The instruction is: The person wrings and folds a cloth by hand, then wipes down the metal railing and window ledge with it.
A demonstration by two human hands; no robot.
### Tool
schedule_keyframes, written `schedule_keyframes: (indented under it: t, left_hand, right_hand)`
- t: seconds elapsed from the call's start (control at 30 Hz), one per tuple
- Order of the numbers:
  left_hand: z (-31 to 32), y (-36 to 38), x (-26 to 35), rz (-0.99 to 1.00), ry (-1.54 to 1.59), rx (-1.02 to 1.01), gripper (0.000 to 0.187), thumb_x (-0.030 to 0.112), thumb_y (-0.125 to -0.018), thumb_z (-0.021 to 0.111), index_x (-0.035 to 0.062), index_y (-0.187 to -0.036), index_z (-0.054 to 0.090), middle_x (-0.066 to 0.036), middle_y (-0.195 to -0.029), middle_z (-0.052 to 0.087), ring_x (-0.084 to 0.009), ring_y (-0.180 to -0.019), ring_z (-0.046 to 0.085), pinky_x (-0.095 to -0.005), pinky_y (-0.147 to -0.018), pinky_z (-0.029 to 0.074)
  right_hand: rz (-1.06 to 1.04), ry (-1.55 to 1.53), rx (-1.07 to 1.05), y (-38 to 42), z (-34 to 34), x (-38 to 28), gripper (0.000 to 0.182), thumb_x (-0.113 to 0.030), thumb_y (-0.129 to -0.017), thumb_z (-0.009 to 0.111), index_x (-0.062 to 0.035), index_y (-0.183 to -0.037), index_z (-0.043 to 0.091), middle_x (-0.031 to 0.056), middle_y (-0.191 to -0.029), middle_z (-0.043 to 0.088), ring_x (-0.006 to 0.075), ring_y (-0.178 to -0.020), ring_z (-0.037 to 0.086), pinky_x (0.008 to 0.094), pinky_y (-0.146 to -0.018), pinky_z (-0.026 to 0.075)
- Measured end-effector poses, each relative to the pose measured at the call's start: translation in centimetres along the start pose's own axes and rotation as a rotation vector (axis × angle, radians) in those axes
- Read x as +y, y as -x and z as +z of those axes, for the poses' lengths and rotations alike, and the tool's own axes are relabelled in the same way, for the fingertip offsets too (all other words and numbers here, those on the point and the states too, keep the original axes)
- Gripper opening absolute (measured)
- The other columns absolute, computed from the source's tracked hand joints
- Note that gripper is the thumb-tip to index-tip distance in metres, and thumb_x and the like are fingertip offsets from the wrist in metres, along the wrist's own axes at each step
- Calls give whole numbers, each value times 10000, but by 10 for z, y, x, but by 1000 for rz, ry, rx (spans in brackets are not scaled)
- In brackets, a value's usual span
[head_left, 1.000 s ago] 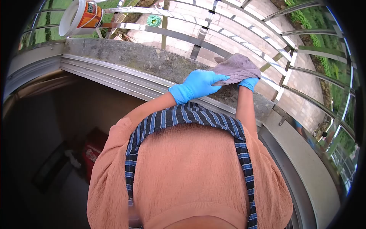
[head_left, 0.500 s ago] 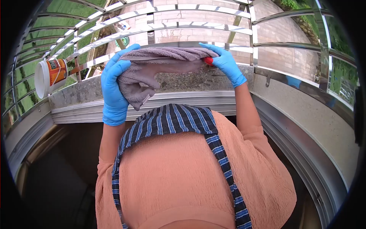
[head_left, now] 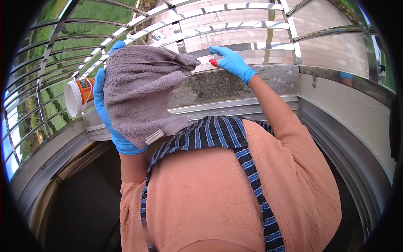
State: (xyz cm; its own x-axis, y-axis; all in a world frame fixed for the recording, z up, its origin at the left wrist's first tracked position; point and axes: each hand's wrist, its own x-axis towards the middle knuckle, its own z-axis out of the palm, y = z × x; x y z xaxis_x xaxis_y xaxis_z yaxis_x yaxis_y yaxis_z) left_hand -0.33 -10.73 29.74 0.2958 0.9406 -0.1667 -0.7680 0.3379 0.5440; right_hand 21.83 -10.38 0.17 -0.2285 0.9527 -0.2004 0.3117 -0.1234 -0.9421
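A greyish-purple towel (head_left: 140, 90) hangs in loose folds over my left hand (head_left: 101, 94), which wears a blue glove and supports it from behind and the left. Most of that palm is hidden by the cloth. A white label (head_left: 155, 137) shows near the towel's lower edge. To the right, my right hand (head_left: 231, 63), also in a blue glove, is off the towel, fingers stretched and apart, with a red tip on the thumb. A small gap separates it from the towel's bunched end.
A metal railing (head_left: 235, 27) curves around the front and sides. On the left, a white bucket (head_left: 73, 98) with an orange label hangs by the bars. A stone sill (head_left: 235, 86) and a metal window track (head_left: 252, 105) lie below my hands. Paving and grass show outside.
My right hand has let go of the towel's right end. The towel has moved left with my left hand and now hangs more spread out. The view has turned somewhat.
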Motion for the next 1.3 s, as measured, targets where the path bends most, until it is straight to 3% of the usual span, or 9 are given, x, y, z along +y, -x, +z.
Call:
schedule_keyframes:
  t: [0.2,0.3,0.4,0.6,0.77,0.83,1.03,1.1,1.3]
  left_hand:
    - [14,5,8,16,0,-67,531,285,-922,483,-35,-1342,429,-165,-1338,499,-273,-1234,479,-409,-1099,314]
    - [9,-3,16,27,13,-56,544,287,-915,482,-37,-1349,419,-170,-1346,489,-280,-1242,471,-414,-1100,314]
    - [1,-12,21,39,19,-40,558,289,-909,480,-38,-1355,409,-175,-1354,478,-287,-1249,463,-419,-1101,315]
    - [-1,-4,21,47,-45,-7,585,292,-896,478,-42,-1369,389,-185,-1371,458,-301,-1265,448,-430,-1104,316]
    - [2,32,29,39,-395,130,608,295,-886,475,-45,-1380,372,-193,-1384,441,-313,-1278,436,-438,-1106,317]
    - [-4,34,23,-30,-702,228,575,236,-836,524,-70,-1316,445,-198,-1307,505,-286,-1202,501,-401,-1055,371]
    - [-19,20,-26,-423,-1267,205,424,92,-826,643,45,-1244,589,-69,-1065,656,-88,-864,589,-238,-775,487]
    - [-21,10,-48,-601,-1324,157,407,98,-842,640,91,-1248,600,-53,-1084,656,-93,-896,587,-249,-815,480]
    - [-69,-5,-108,-273,-1426,-136,397,165,-830,653,91,-1217,614,-101,-1084,686,-121,-970,638,-297,-869,501]
  right_hand:
    - [78,468,31,7,37,-34,968,-386,-681,766,-77,-1448,264,121,-1040,660,311,-954,629,385,-784,505]
    - [192,575,-21,8,33,-76,991,-397,-646,788,-59,-1432,287,144,-944,655,303,-871,640,386,-741,506]
    - [-19,555,209,17,45,-69,945,-367,-663,780,-85,-1428,301,138,-844,635,294,-781,641,390,-674,500]
    - [-26,855,230,11,43,-31,555,-205,-758,675,-164,-1289,516,95,-807,626,263,-746,648,398,-618,487]
    - [115,808,455,26,-20,15,350,-163,-790,625,-221,-1135,630,128,-789,649,265,-686,634,392,-599,484]
    - [462,451,573,36,-41,44,239,-164,-814,611,-193,-1045,663,158,-791,657,273,-685,632,370,-611,494]
    - [269,1334,42,44,-126,112,304,-367,-877,488,-141,-893,691,91,-889,700,280,-826,661,410,-697,518]
    - [149,1492,252,46,-147,99,291,-352,-873,492,-154,-876,706,80,-907,699,266,-860,664,422,-712,519]
    - [788,1318,264,0,-152,100,252,-302,-899,473,-189,-923,697,28,-1001,677,227,-921,648,399,-694,518]
